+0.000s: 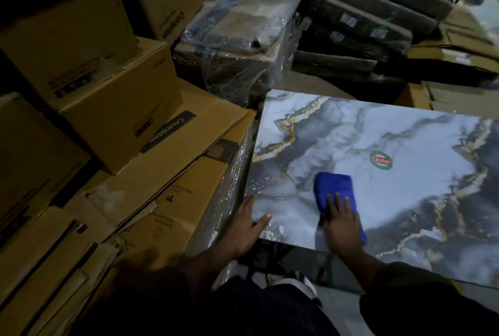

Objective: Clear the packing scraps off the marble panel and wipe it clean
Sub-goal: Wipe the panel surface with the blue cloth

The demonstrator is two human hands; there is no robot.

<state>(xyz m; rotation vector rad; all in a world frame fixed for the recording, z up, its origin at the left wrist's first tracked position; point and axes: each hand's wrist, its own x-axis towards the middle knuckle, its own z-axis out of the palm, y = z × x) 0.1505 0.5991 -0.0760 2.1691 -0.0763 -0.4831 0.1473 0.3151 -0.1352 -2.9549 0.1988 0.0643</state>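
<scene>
Dim room; the brightest patch is the panel (378, 173) just beyond my fingers (337, 200), lit from above. My sleeves and lap below them sink into shadow. Boxes (108, 109) left of my fingers bend and blur toward the edges

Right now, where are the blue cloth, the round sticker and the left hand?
blue cloth (333, 190): head view, on its bare far half.
round sticker (381, 160): head view, on its red middle band.
left hand (247, 223): head view, on its back, at the panel's near-left corner.
</scene>
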